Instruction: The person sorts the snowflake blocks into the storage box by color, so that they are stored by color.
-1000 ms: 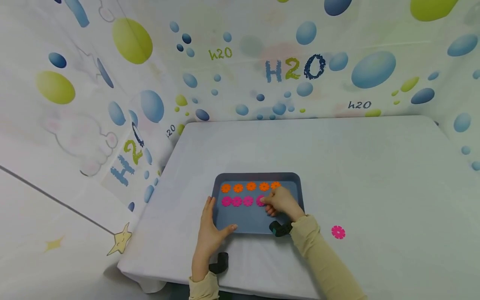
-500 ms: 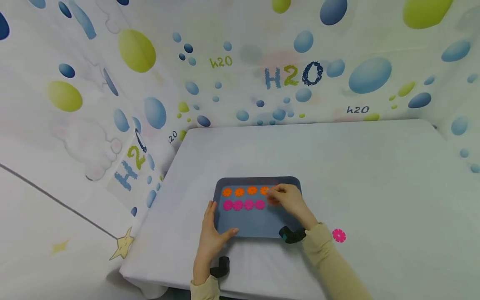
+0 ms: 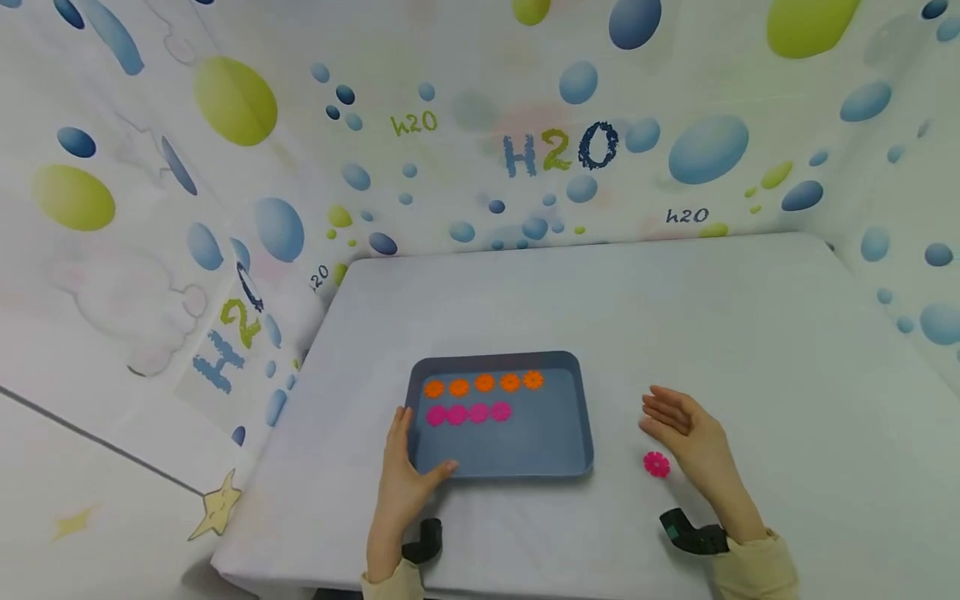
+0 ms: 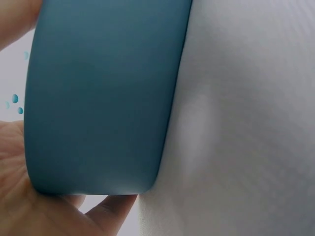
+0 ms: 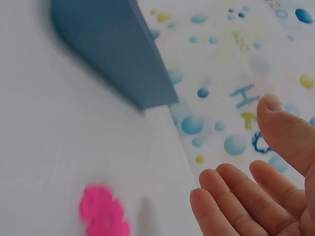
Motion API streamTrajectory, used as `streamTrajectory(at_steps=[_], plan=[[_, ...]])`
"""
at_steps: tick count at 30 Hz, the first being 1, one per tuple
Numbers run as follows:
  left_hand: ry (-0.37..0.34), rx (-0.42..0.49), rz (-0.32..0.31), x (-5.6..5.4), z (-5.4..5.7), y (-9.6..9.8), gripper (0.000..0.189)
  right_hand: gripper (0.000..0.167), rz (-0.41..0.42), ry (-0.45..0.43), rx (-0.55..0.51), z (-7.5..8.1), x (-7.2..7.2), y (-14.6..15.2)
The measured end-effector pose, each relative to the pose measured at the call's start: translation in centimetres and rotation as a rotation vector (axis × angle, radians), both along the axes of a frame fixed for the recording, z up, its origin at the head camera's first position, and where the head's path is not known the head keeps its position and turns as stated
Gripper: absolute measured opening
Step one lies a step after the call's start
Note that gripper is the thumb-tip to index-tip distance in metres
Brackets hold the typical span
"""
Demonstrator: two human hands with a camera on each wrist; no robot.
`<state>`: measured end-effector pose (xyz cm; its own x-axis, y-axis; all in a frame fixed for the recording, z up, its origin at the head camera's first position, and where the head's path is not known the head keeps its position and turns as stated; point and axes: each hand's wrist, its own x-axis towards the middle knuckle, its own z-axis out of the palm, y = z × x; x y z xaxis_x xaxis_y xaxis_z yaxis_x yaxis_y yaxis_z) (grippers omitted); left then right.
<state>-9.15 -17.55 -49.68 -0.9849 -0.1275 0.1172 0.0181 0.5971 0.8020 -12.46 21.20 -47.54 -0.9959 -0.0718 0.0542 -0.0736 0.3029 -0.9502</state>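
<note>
A blue-grey tray (image 3: 525,454) holds a row of several orange flower-shaped pieces (image 3: 484,382) and, nearer me, a row of several pink ones (image 3: 478,412). My left hand (image 3: 401,475) rests at its front left corner, fingers stretched along the left side and thumb on the front rim. The left wrist view shows the tray's outer wall (image 4: 103,108) against that hand. Right of the tray, my right hand (image 3: 693,442) hovers with nothing in it, beside and above a loose pink flower (image 3: 656,464). In the right wrist view its fingers lie extended and the flower (image 5: 101,214) looks blurred.
A white cloth (image 3: 675,317) covers the table. Behind it hangs a pale curtain-like backdrop (image 3: 465,158) with printed bubbles and letters, continuing down the left side. The table's front edge runs close below my forearms.
My right hand has left the tray and moved right to the loose pink flower. The rows in the tray stand uncovered now. My left hand stays at the corner.
</note>
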Motion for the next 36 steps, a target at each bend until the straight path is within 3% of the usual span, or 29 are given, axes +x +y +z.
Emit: streamTrajectory(at_steps=[5,9,13,17,23,36], plan=[[0.013,0.005,0.017,-0.1,0.2,-0.3,0.103,0.066,0.006,-0.01,0.072,-1.1,0.9,1.1],[-0.003,0.027,0.021,0.1,0.1,-0.1,0.103,0.068,0.001,0.018,0.225,-1.9,1.5,0.9],[-0.022,0.033,0.012,0.2,-0.1,0.1,0.103,0.07,-0.016,0.046,0.37,-2.0,2.4,0.8],[-0.015,0.03,0.02,0.4,-0.3,0.1,0.103,0.071,-0.02,0.064,0.435,-1.8,2.7,0.8],[0.006,0.016,0.029,0.3,-0.1,-0.2,0.104,0.057,-0.04,0.066,0.489,-1.7,2.5,0.2],[0.009,-0.007,-0.001,0.0,0.0,0.0,0.102,0.034,-0.026,-0.068,0.549,-0.8,2.3,0.5]])
